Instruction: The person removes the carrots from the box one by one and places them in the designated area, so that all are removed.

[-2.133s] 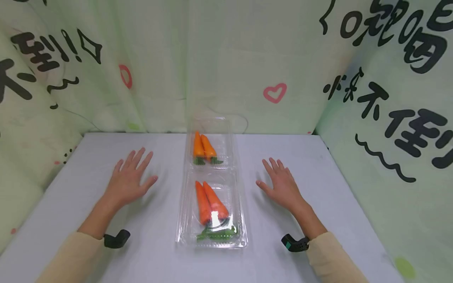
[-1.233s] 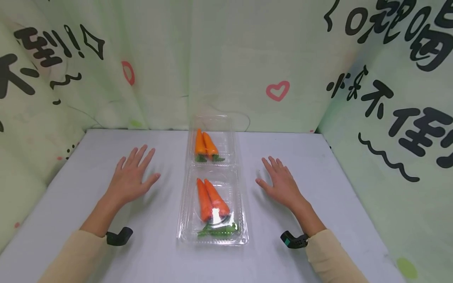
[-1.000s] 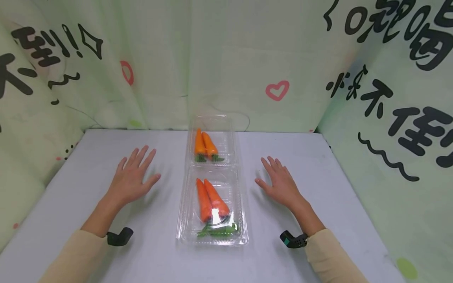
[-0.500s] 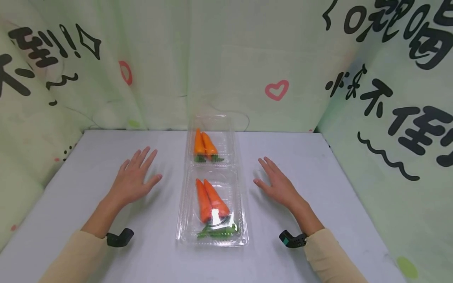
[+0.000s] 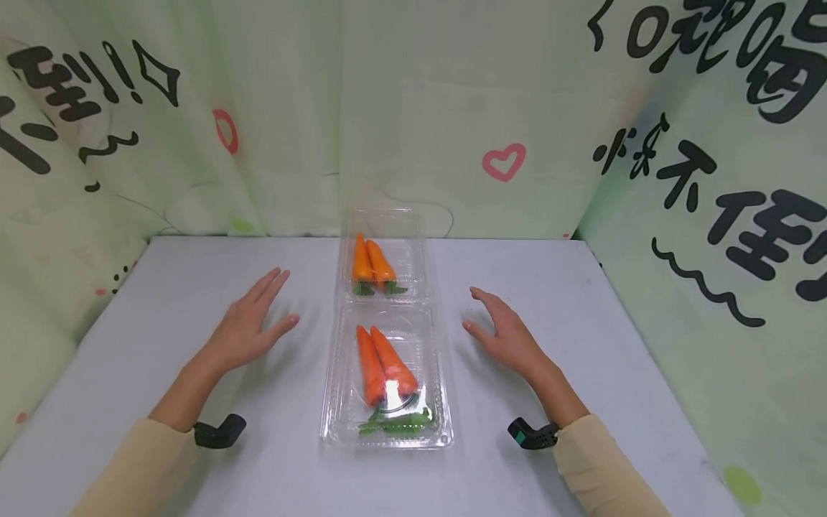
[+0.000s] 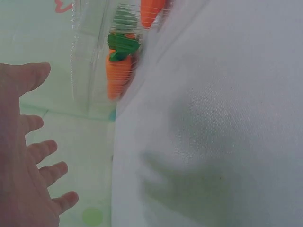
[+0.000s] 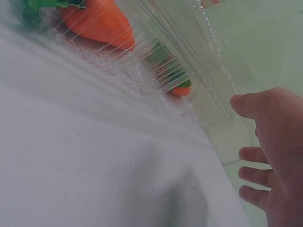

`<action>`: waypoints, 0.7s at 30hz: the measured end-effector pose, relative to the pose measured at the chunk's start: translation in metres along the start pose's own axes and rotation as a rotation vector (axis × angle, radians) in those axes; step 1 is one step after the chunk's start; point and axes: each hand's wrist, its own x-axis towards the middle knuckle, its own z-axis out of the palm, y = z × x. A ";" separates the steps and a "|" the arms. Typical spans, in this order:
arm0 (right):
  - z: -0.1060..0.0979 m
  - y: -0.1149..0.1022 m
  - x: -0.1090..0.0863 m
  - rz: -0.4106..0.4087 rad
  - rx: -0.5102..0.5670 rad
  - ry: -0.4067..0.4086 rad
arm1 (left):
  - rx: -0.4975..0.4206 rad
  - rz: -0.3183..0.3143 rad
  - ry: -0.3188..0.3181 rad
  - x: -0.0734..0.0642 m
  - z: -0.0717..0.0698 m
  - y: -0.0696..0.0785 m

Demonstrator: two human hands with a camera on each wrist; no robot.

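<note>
Clear plastic boxes of carrots lie between our two hands: a near box [image 5: 332,406] and, end to end beyond it, a far box [image 5: 411,253]; whether the two are joined we cannot tell. Our left hand [image 5: 240,334] is spread wide at the thumb, its fingers straight and holding nothing. Our right hand [image 5: 517,343] mirrors it on the other side, likewise bare and wide at the thumb. Both look raised over the white table [image 5: 284,474], their shadows falling beneath, and neither touches plastic.

We judge this to be a poised stage, ahead of any contact; going to the near box would call for both hands to come inward and down to its side walls, gently, as the plastic looks thin.

Inside the near box rests a pair of red-orange carrots [image 5: 393,365]; two paler orange carrots [image 5: 380,263] sit in the far one. A strip of tabletop separates each hand from the boxes, giving us room to close in. The far box's upper rim shows against the pale green curtain [image 5: 413,129], so pushing forward looks cramped.
</note>
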 end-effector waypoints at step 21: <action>0.009 -0.005 0.004 -0.067 0.221 0.061 | -0.317 -0.027 -0.059 0.002 0.006 0.004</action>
